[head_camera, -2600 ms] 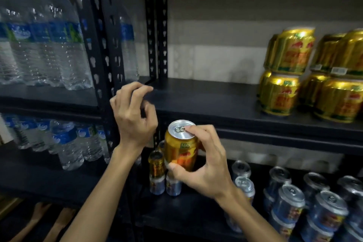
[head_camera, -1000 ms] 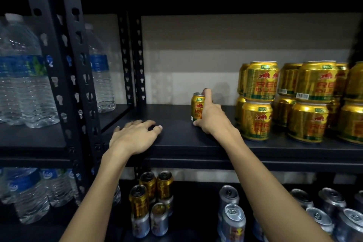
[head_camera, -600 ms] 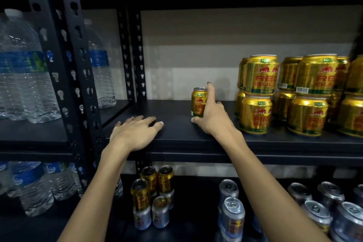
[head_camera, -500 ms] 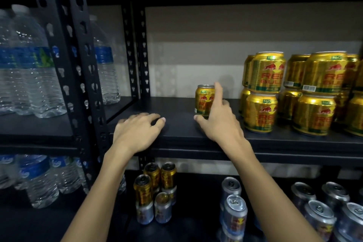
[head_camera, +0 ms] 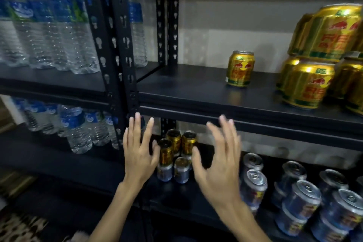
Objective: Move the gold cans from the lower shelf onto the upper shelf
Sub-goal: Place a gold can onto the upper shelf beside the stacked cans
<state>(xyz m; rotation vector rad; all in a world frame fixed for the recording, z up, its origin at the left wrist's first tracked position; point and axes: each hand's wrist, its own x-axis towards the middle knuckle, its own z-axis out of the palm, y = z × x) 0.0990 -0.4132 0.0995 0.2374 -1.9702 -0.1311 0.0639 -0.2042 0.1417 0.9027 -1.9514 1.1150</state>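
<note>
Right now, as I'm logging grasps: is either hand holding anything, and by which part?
Nothing is held. The left hand and right hand are open, fingers spread, either side of the gold cans on the lower shelf, gripping none.

Holds left hand point(head_camera: 138, 153) and right hand point(head_camera: 218, 165) up side by side, backs showing, fingers spread and nearly straight.
</note>
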